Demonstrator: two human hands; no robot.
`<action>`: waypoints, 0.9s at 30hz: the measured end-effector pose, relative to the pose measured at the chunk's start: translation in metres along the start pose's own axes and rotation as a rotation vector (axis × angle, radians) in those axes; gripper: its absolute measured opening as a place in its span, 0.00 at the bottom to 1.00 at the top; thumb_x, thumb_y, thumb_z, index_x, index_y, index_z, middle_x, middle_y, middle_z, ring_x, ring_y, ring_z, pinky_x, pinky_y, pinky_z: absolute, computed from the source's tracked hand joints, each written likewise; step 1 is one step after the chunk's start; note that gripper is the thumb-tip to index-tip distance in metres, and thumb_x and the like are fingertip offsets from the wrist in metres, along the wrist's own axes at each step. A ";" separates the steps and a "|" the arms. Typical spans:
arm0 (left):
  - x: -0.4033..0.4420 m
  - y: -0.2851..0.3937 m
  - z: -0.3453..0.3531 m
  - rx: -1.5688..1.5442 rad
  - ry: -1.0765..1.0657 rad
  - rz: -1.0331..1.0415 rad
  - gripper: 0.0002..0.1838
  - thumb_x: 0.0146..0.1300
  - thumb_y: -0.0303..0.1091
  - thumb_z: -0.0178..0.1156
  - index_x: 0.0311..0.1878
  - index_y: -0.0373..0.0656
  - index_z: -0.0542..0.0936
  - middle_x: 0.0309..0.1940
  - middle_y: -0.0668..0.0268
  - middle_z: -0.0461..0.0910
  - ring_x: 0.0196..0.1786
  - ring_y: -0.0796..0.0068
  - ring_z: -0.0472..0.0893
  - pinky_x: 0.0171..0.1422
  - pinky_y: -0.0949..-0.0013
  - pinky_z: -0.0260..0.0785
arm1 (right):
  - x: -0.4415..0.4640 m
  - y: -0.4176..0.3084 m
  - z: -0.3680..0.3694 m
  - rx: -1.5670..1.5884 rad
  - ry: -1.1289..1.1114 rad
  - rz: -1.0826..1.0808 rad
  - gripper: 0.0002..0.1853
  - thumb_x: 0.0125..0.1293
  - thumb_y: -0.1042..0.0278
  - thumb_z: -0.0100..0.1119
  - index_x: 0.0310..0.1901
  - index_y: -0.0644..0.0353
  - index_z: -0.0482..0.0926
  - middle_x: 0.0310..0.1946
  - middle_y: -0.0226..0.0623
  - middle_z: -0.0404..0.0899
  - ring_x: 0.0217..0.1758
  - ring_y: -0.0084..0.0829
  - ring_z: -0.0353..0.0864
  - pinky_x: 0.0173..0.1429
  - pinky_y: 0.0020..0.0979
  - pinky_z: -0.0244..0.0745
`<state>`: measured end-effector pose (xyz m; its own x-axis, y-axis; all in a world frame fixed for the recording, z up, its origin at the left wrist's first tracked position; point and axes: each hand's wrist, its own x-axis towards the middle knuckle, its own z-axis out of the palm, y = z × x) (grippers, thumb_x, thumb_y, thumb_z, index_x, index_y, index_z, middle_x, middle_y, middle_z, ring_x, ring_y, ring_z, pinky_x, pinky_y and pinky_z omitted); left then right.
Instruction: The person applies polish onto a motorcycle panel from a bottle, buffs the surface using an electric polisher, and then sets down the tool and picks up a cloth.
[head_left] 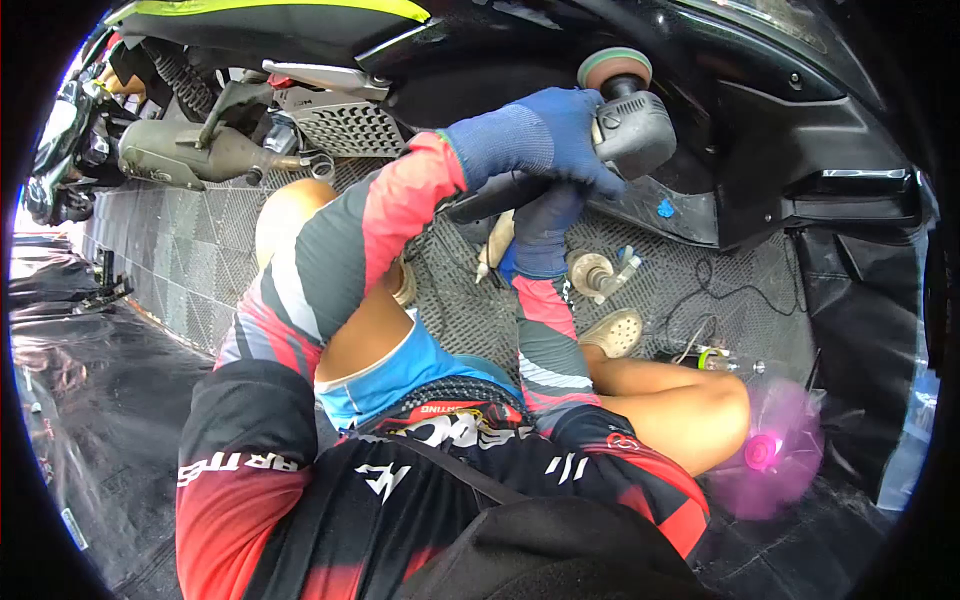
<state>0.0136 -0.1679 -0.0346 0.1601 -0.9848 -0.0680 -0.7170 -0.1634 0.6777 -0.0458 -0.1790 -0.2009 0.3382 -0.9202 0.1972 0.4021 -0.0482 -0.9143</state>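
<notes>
"Where's the polisher (640, 135)?"

"In front of the black bodywork (840, 150) — I can't tell whether its round pad (615, 66) touches."

"And the hands?"

"Left hand (560, 135) has its gloved fingers curled round the polisher. The right hand (548, 225) is just below — its fingers are hidden, so I can't tell."

"Anything nearby?"

"A pink fan (763, 452) by the right knee (722, 425)."
</notes>
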 end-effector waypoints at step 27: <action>-0.062 -0.024 -0.021 0.062 0.192 -0.100 0.49 0.42 0.59 0.80 0.62 0.35 0.75 0.51 0.51 0.85 0.54 0.56 0.85 0.63 0.59 0.76 | -0.018 0.027 0.023 -0.346 -0.045 -0.056 0.26 0.81 0.56 0.40 0.73 0.60 0.58 0.68 0.43 0.66 0.70 0.32 0.70 0.72 0.34 0.70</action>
<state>0.0348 -0.1019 -0.0312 0.3544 -0.9350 0.0120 -0.7303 -0.2687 0.6281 -0.0215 -0.1554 -0.2214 0.3642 -0.8946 0.2589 0.1118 -0.2340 -0.9658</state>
